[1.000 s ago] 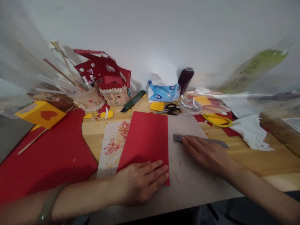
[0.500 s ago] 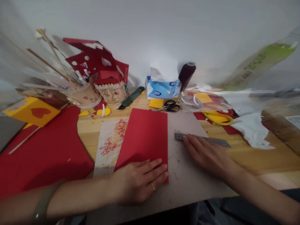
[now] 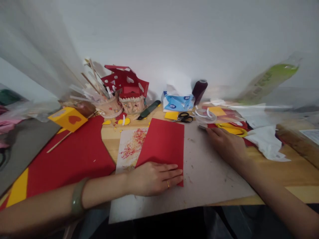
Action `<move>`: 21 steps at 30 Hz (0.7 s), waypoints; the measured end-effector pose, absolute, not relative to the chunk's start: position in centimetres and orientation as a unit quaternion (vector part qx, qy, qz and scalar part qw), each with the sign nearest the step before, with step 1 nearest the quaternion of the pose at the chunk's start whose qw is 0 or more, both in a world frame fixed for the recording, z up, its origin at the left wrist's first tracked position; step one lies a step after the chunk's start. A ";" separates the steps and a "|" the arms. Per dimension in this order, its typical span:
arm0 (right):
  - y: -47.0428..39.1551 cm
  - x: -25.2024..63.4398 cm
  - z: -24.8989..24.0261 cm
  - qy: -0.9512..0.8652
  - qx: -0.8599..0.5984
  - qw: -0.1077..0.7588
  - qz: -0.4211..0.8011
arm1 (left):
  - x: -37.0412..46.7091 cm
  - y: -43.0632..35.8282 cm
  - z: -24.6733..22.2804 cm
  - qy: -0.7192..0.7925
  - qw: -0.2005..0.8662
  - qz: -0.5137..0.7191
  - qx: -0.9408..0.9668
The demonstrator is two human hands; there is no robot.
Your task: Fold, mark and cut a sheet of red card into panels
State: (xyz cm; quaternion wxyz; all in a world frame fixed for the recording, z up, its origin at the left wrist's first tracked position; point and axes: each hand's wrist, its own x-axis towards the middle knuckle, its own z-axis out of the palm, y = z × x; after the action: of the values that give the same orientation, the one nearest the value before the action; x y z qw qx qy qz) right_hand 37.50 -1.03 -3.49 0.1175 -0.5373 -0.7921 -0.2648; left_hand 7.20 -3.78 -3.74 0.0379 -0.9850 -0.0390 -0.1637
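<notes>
My left hand [image 3: 156, 179] lies flat, fingers stretched out, across the lower part of a red sheet of card [image 3: 163, 142]. The card rests on a grey-white board [image 3: 211, 179] sprinkled with red and yellow specks at its left. My right hand [image 3: 225, 142] is over the board's far right side, fingers closed on a grey metal ruler [image 3: 203, 126]. Only the ruler's left end shows; the hand hides the rest. Just beyond it are a roll of clear tape [image 3: 205, 117] and yellow-handled scissors [image 3: 240, 132].
Black scissors [image 3: 184, 117], a green cutter [image 3: 149, 110] and a tissue pack [image 3: 178, 102] line the back. Decorated pots [image 3: 133, 105] stand at the back left. A large red sheet [image 3: 77, 159] covers the left, with a yellow paper lantern [image 3: 68, 119] on it. Crumpled tissue [image 3: 269, 141] lies at right.
My right hand has moved the ruler away from me, toward the board's far right edge. My left hand stays on the red card. The camera view has shifted left.
</notes>
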 end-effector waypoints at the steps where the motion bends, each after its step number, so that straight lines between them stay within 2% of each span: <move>1: -1.0 37.4 -3.4 -0.799 -0.530 0.127 -0.255 | 7.2 -3.9 -3.7 -0.040 0.054 -0.165 -0.984; 5: -2.3 35.6 -2.7 -0.860 -0.442 0.159 -0.200 | 6.8 -4.3 -2.4 -0.025 0.114 -0.219 -0.969; 7: -3.2 34.0 -2.0 -0.901 -0.370 0.165 -0.155 | 6.5 -4.4 -0.9 -0.037 0.109 -0.267 -0.957; 9: -3.8 32.6 -1.3 -0.917 -0.329 0.207 -0.092 | 6.3 -4.3 1.2 -0.075 0.089 -0.327 -0.938; 13: -3.2 30.9 0.9 -0.871 -0.352 0.340 -0.038 | 5.8 -4.3 5.6 -0.130 0.057 -0.421 -0.896; 16: -2.5 30.5 3.3 -0.857 -0.359 0.366 -0.053 | 5.5 -4.2 8.0 -0.199 0.043 -0.462 -0.863; 18: -2.5 30.3 5.0 -0.851 -0.365 0.373 -0.064 | 5.2 -3.7 9.0 -0.272 0.001 -0.515 -0.813; 21: -2.5 30.7 6.9 -0.831 -0.396 0.383 -0.082 | 4.4 -1.9 10.0 -0.344 -0.137 -0.619 -0.692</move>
State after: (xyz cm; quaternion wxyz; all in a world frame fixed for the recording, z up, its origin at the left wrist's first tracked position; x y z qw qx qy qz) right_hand 30.74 -2.48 6.90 0.3831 -0.3958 -0.8306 -0.0821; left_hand 4.38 -1.94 9.95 -0.1366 -0.6922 -0.3442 -0.6195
